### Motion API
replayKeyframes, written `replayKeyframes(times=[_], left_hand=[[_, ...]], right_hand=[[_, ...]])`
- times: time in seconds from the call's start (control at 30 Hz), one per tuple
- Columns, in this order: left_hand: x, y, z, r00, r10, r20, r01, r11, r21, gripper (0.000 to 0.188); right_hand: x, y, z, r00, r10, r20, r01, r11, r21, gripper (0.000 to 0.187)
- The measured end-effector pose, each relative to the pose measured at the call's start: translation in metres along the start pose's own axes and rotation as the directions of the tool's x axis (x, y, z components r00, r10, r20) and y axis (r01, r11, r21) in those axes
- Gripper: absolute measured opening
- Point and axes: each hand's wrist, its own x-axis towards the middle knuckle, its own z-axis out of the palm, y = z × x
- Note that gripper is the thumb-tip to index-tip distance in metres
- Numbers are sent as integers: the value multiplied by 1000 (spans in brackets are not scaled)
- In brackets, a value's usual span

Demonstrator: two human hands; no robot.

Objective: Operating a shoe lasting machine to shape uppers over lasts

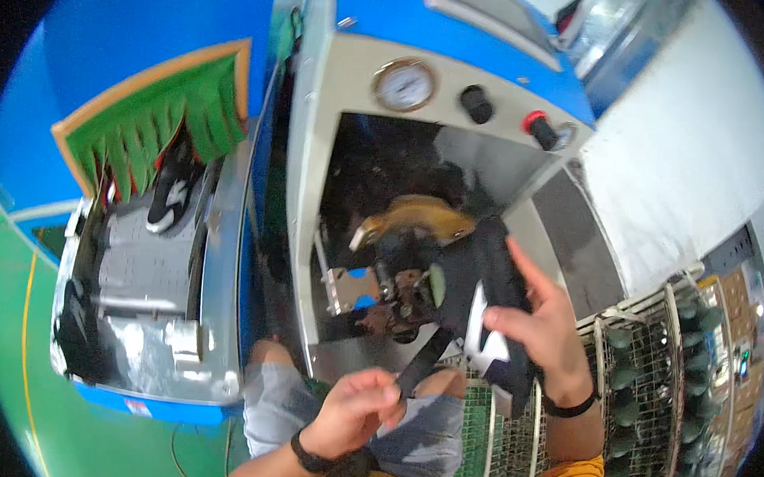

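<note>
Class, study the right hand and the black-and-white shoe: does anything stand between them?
Nothing visible does: the right hand grips the black-and-white shoe directly, with its thumb beside a white patch.

right fingers [511,322] grip a black shoe [501,287]; left fingers [375,387] pinch a black strap [424,358].

Tan-framed green strip curtain [154,121]

I've got green floor [4,301] at far left, yellow line [26,338] along it. Blue panel [167,11] upper left, white panel [709,128] upper right, wire rack [678,366] lower right.
</note>
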Motion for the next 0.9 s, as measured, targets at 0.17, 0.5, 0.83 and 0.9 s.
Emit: replayKeyframes(times=[0.17, 0.5, 0.83, 0.9], left_hand=[[30, -8, -15, 1000, -2, -11, 0, 976, -218, 13], [43, -8, -40, 994, -27, -107, -1, 967, -253, 11], [51, -25, -45, 966, -31, -257, 13, 997, -70, 16], [50, -32, -43, 965, -32, -260, 20, 999, -48, 18]], right_hand=[[42, -6, 8, 999, -34, 43, 45, 954, -295, 84], [82, 11, 39, 992, -5, 123, 104, 567, -817, 81], [74, 21, 50, 988, -147, 56, 130, 558, -820, 78], [68, 28, 47, 967, -248, 54, 191, 572, -797, 78]])
